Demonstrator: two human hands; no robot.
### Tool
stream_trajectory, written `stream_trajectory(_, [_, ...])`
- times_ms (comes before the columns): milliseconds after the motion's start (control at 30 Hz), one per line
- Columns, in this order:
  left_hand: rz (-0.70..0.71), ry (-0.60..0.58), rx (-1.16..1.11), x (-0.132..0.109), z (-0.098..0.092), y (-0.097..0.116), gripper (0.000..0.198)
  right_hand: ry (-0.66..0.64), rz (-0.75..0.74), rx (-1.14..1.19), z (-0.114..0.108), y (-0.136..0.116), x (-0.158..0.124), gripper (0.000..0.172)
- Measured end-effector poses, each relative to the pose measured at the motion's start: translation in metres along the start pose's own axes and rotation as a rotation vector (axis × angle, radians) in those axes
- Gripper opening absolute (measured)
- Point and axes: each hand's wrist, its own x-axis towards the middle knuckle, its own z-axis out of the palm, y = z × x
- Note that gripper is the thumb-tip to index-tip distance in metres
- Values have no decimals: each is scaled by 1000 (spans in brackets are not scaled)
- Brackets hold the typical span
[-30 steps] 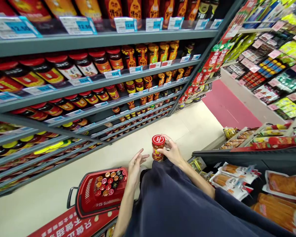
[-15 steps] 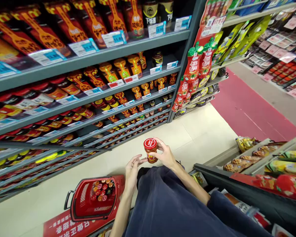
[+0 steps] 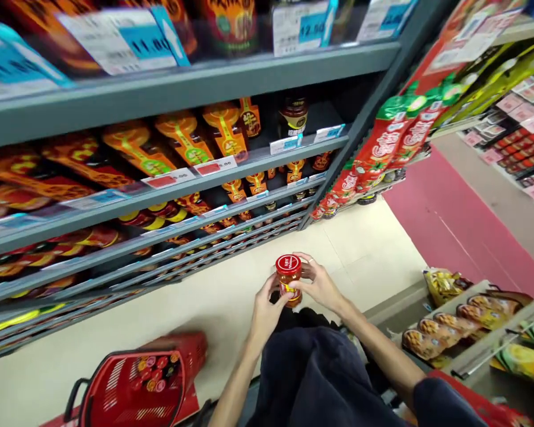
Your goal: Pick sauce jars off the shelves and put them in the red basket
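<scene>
Through the head feed I enter: hands, two, being one left hand (image 3: 266,309) and one right hand (image 3: 321,287); held jar (image 3: 288,274), one, red-lidded; finger ring (image 3: 311,260), one; shopping basket (image 3: 131,400), one, red, with basket jars (image 3: 162,362) inside, roughly a dozen, overlapping too closely for me to give an exact figure. On the shelving I log top-edge price labels (image 3: 305,26), four; red-printed price labels (image 3: 169,178) on the next edge down, two; dark-lidded jar (image 3: 292,118) at that tier's right, one. Other shelf jars (image 3: 184,137) I list as many, partly blurred.
</scene>
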Motion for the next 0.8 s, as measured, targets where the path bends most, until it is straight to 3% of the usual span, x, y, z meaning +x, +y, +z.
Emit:
stream_trajectory(233, [71,17,65,132,25,-90,52,-28,-141,-234,-70,97,102,82])
stream_trajectory(400, [227,36,90,208,61,-133,54,141,-400,-608,-118,143,155,80])
stream_trajectory(500, [366,33,144,243,78,-152,58,256,-586,-669,-146,172,176,81])
stream_trajectory(633, [463,24,240,259,78,-175,60,321,-757,-707,-164,210,186,77])
stream_trajectory(800, [356,80,333,236,58,-191,56,243,-707,-723,-143,233,176,80])
